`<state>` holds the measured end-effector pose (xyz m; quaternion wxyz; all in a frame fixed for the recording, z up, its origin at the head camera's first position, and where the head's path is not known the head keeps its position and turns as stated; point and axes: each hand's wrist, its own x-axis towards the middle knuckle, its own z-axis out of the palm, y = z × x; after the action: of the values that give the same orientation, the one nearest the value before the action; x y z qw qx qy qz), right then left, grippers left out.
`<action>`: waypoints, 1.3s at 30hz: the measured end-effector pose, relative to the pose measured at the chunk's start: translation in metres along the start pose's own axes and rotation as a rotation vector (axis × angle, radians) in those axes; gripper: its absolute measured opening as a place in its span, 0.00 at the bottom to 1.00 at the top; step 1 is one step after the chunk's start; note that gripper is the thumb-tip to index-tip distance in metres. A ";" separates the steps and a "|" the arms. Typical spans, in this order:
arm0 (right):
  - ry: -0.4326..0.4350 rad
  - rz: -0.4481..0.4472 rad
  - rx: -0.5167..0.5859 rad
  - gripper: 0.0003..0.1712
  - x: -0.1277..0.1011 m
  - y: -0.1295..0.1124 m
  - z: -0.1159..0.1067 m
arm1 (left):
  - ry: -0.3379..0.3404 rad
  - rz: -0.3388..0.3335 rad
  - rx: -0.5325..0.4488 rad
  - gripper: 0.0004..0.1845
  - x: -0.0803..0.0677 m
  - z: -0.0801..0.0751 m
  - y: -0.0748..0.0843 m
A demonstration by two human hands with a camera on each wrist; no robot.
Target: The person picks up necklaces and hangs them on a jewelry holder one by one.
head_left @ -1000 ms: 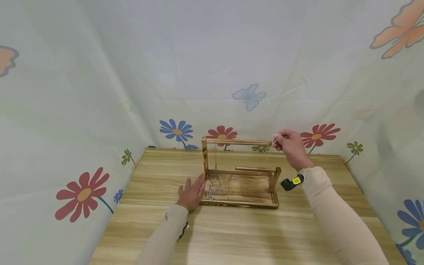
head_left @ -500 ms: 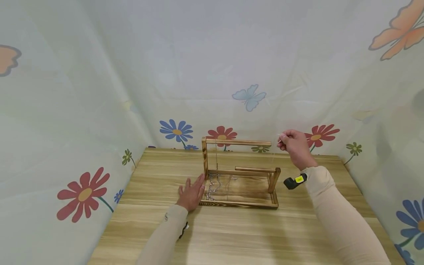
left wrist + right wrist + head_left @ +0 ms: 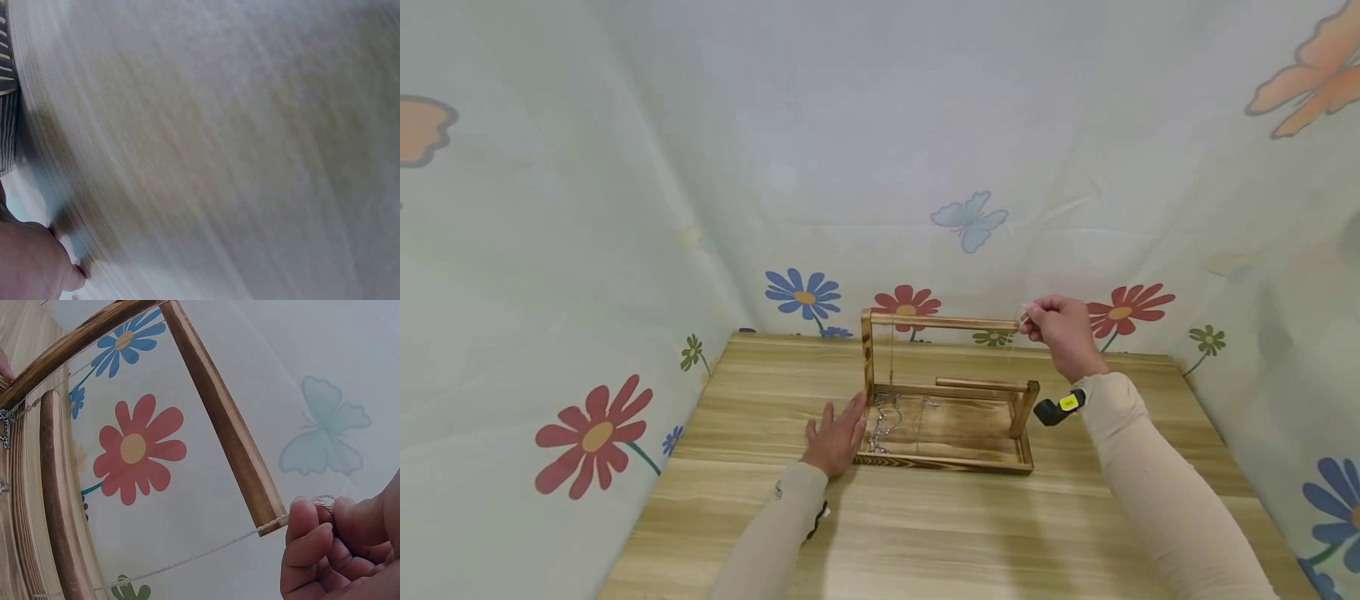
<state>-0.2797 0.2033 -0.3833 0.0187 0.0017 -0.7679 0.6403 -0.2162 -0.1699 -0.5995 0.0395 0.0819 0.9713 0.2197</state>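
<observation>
A wooden jewelry stand (image 3: 951,464) with a tray base and two horizontal bars stands on the table. At the free right end of its upper bar (image 3: 947,322), my right hand (image 3: 1062,335) pinches a thin silver necklace (image 3: 187,556) between thumb and index finger. In the right wrist view the necklace crosses the bar's tip and slopes down left past the lower bar (image 3: 59,500). My left hand (image 3: 835,440) rests against the stand's left side, fingers extended. Another thin chain (image 3: 891,354) hangs from the upper bar's left part.
Inside the tray lie a chunkier silver chain (image 3: 889,414) and a thin chain (image 3: 919,421). The wood-grain table (image 3: 955,542) extends around the stand. A white curtain (image 3: 850,150) printed with flowers and butterflies encloses the back and sides.
My right hand first drew right, away from the upper bar's end, then came back left to it, still pinching the necklace. The left hand keeps its place by the stand.
</observation>
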 end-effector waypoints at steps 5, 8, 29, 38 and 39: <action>0.010 -0.008 -0.035 0.12 0.000 -0.003 0.004 | -0.005 -0.001 -0.007 0.29 -0.001 -0.002 0.002; 0.015 -0.004 -0.058 0.12 0.000 -0.003 0.008 | 0.001 0.006 -0.008 0.29 -0.002 -0.003 0.003; -0.043 -0.028 -0.039 0.09 -0.005 -0.012 0.041 | 0.008 0.005 -0.025 0.29 -0.002 0.001 0.001; -0.062 -0.024 -0.023 0.09 -0.003 -0.015 0.058 | 0.010 -0.012 -0.016 0.29 0.001 0.007 -0.003; -0.063 -0.024 -0.027 0.09 -0.002 -0.016 0.060 | 0.007 -0.014 -0.016 0.29 0.001 0.007 -0.003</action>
<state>-0.2785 0.1414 -0.3788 0.0021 0.0308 -0.7767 0.6291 -0.2171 -0.1696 -0.6075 0.0384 0.0741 0.9703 0.2272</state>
